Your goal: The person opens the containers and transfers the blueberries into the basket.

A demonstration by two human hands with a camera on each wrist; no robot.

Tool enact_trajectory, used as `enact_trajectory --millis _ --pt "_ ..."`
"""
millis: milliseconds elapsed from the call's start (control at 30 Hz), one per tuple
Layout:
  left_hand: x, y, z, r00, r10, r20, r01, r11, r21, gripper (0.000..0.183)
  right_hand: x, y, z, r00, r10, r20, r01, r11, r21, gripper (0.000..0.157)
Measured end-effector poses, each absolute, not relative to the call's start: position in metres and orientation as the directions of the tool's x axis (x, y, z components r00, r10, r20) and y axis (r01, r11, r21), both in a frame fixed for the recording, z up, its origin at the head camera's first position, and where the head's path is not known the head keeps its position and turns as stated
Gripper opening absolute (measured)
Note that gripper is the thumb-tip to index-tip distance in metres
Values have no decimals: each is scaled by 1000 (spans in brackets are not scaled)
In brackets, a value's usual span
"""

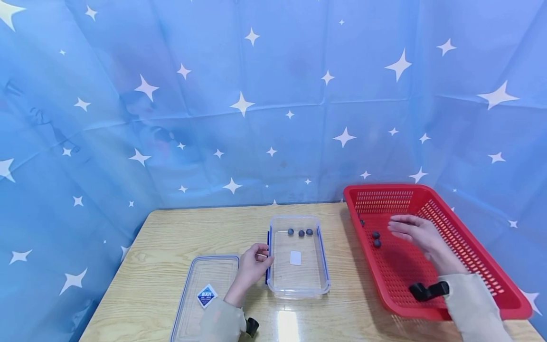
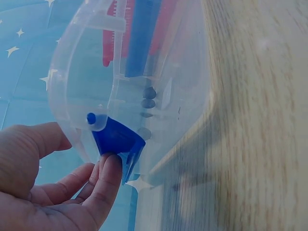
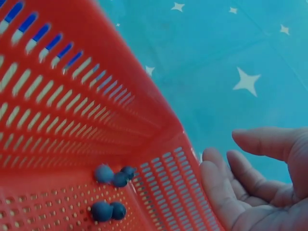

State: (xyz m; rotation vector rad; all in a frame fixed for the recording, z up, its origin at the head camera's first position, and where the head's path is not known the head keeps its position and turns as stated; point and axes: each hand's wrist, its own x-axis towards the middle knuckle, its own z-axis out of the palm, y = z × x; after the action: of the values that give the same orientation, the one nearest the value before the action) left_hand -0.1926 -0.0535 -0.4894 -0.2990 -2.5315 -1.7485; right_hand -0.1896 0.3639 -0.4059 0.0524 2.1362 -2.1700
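Observation:
My left hand [image 1: 252, 266] is at the left side of a clear plastic box [image 1: 299, 287], its thumb at the rim and fingertips on the blue latch [image 2: 115, 137], gripping the side. Three blueberries [image 1: 301, 233] sit in a row at the box's far end. Over the red basket [image 1: 470, 242], my right hand [image 1: 420, 235] hovers with fingers extended and loosely bent, holding nothing. Several more blueberries [image 3: 110, 211] lie on the basket floor, by its left wall in the head view. In the right wrist view the hand shows beside the basket's end wall, thumb apart from the fingers.
A clear lid [image 1: 183, 294] with a blue edge and a blue-and-white label lies left of the box, partly under the left forearm. A white rectangle [image 1: 295, 258] marks the box floor. Starry blue cloth [image 1: 256, 118] hangs behind the wooden table [image 1: 162, 232].

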Motion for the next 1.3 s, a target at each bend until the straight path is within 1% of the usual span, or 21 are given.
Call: enact_trajectory --millis 300,433,467,600,667,933,1100,1300 --pt "-192 -54 -489 -980 129 153 189 346 919 24 -201 333 -395 -996 -68 -50 53 -30 -998 12" --pt "-192 -54 -489 -980 127 155 190 352 916 24 -209 314 -388 -996 -54 -71 70 9 -997 9" --pt "-192 -54 -489 -979 129 155 191 350 917 24 -210 309 -388 -996 -48 -73 71 43 -997 13" --pt "-191 -54 -489 -979 134 156 193 342 919 25 -219 291 -387 -996 -31 -85 79 148 -986 41" --pt "-191 -54 -489 -979 134 154 191 340 921 25 -223 282 -387 -995 -30 -93 87 181 -980 48" --pt "-193 -53 -490 -981 123 149 183 349 919 24 -236 249 -389 -994 -66 -89 73 217 -973 39" --pt "-193 -54 -490 -980 126 154 189 351 917 24 -243 228 -392 -992 -87 -89 71 196 -978 38" --pt "-193 -54 -490 -979 128 160 196 356 914 24 -251 208 -397 -988 -94 -123 107 157 -982 39"
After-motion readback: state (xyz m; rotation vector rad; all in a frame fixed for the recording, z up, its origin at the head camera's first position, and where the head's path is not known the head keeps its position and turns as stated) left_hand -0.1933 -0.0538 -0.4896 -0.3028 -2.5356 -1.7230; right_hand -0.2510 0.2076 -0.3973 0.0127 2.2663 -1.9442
